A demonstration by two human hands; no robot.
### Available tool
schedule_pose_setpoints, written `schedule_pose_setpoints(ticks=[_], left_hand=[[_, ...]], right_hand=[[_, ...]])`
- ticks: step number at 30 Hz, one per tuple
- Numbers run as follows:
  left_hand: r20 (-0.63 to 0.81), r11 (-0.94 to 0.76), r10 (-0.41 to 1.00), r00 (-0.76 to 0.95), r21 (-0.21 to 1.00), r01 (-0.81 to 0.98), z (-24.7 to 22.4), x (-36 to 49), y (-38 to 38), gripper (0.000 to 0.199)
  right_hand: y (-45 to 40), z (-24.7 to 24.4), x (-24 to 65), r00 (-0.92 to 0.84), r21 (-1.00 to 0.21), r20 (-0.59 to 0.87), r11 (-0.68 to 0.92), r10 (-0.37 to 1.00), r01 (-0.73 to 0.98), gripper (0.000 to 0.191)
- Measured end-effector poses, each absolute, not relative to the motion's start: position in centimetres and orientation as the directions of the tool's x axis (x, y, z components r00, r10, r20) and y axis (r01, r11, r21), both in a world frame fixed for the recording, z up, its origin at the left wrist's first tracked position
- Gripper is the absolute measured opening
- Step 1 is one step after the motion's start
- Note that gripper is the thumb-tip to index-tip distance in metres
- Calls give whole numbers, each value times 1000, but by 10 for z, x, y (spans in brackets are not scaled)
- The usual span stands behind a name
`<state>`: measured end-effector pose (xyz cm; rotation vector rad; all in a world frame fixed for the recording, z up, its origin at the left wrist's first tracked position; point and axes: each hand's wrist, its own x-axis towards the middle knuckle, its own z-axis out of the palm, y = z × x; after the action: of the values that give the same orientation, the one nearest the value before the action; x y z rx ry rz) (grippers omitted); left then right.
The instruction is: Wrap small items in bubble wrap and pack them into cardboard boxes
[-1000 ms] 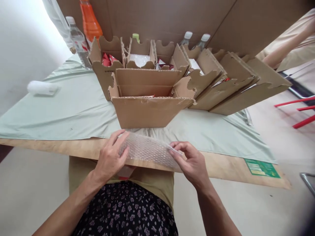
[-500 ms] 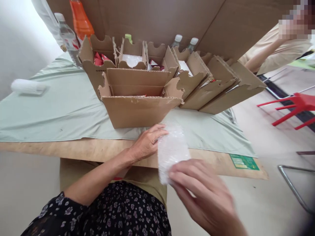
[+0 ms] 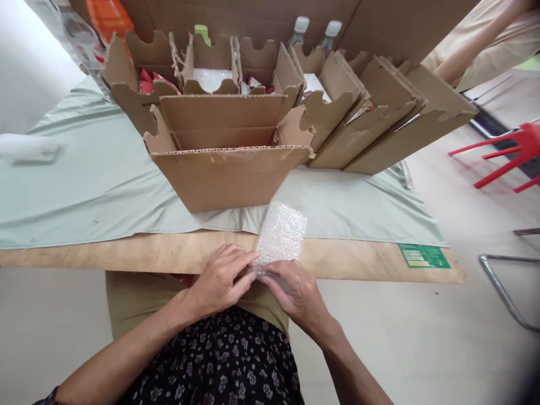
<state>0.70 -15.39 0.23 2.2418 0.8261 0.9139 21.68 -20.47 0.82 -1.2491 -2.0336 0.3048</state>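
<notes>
A piece of bubble wrap lies flat across the table's front edge, its near end pinched by both hands. My left hand has thumb and fingertips closed on that end from the left. From the right, my right hand grips the same end, fingertips almost touching the left ones. Just behind the wrap stands an open cardboard box, with a bit of something red barely showing inside.
Several upright cardboard bins hold small packs behind the box. Bottles stand behind them. A white roll lies at far left on the green cloth. A red stool and a person's arm are at right.
My right hand has moved left and now meets my left hand at the wrap's near end. My left hand has shifted down and left. The view has shifted, with the bins higher in it.
</notes>
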Motion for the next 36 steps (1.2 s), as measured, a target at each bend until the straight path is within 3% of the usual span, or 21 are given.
schedule_pose_setpoints(ticks=[2,6,12,16,18,22,24,28,30,33,36], left_hand=[[413,-641,737,535,679,358,-4,14,-151,22],[415,-631,758,503,663,403,-5,20,-152,19],[355,-573,776,522,744,345,1,25,-160,40],[374,-589,790,486,684,431,-5,34,-158,33],[375,-582,803,464,662,472,-7,38,-155,32],[327,-558,820,469,638,530,-7,45,-148,38],[282,-535,831,480,640,551,-6,47,-145,42],[232,-500,847,478,654,567,-3,47,-143,41],[273,-526,830,487,672,522,0,43,-145,39],[380,-630,751,540,657,414,6,33,-151,41],[443,-715,662,604,614,334,7,28,-154,31]], right_hand=[[-209,5,221,-214,-536,444,450,870,714,8],[-220,1,225,-46,-552,465,330,884,766,11],[-217,1,224,-104,-581,424,359,900,731,7],[-202,0,222,-100,-646,382,343,919,682,10],[-201,2,223,-60,-598,461,359,886,717,11],[-217,13,228,-15,-374,675,359,738,855,18],[-227,17,230,-74,-306,670,367,739,878,19],[-230,7,230,-208,-239,507,368,837,899,17],[-226,-1,232,-222,-259,457,368,861,893,15],[-221,-6,237,-182,-384,431,362,884,850,17],[-221,-3,242,-130,-496,390,326,912,805,17]])
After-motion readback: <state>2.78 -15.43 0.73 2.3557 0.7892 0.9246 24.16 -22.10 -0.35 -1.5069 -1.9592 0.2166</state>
